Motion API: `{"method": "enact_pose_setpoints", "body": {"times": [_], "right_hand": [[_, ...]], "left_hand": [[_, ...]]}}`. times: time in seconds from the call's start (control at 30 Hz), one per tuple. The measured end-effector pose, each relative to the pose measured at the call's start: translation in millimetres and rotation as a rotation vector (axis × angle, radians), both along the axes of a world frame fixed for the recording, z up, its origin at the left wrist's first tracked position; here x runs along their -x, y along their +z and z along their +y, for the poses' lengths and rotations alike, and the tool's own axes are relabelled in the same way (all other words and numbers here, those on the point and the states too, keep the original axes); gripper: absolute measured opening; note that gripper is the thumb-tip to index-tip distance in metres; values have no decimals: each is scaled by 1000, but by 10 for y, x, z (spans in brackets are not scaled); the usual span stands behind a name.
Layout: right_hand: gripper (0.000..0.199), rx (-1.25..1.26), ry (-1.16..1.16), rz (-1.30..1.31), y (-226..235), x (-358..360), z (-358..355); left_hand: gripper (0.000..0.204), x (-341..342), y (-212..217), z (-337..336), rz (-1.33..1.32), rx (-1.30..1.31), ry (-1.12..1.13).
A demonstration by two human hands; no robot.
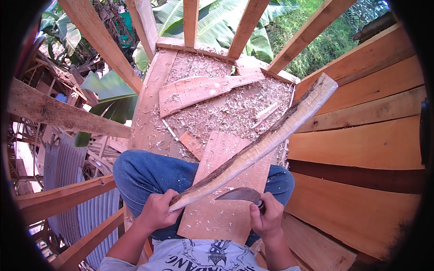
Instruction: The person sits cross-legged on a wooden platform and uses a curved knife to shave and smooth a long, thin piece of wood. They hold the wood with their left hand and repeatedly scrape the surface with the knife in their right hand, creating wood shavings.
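We sit low in the frame with our knees in blue jeans (149,174) drawn up, and a flat board (226,189) rests across our lap as a working surface. Our left hand (158,210) is wrapped shut around the near end of a long, curved strip of wood (266,140), which runs from lower centre up toward the upper right, its far end lifted clear of everything. Holding it by the lower end appears to keep the pale cut face turned up and the dark bark edge to one side, so the blade can meet it. Our right hand (266,217) has a closed grip on the handle of a curved knife (239,194), whose blade lies just under the strip, close to the left hand, over the board. Pale shavings (226,113) cover the plank floor (149,113) ahead of us in the centre, with a loose offcut plank (203,90) lying across them. Curved orange planks (361,149) rise at the right, and slanted ribs (99,40) fan out along the top.
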State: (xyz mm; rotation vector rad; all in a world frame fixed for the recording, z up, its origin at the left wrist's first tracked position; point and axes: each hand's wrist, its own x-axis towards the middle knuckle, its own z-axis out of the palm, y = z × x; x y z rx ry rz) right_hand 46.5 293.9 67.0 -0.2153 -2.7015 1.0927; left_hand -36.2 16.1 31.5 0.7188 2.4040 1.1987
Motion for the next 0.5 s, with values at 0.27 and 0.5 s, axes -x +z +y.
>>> {"method": "enact_pose_setpoints", "body": {"times": [0.27, 0.5], "right_hand": [[24, 119, -424, 141, -278, 254, 333], [25, -180, 26, 315, -108, 67, 203]], "left_hand": [[25, -14, -5, -91, -36, -69, 6], [23, -36, -49, -84, 25, -75, 8]]}}
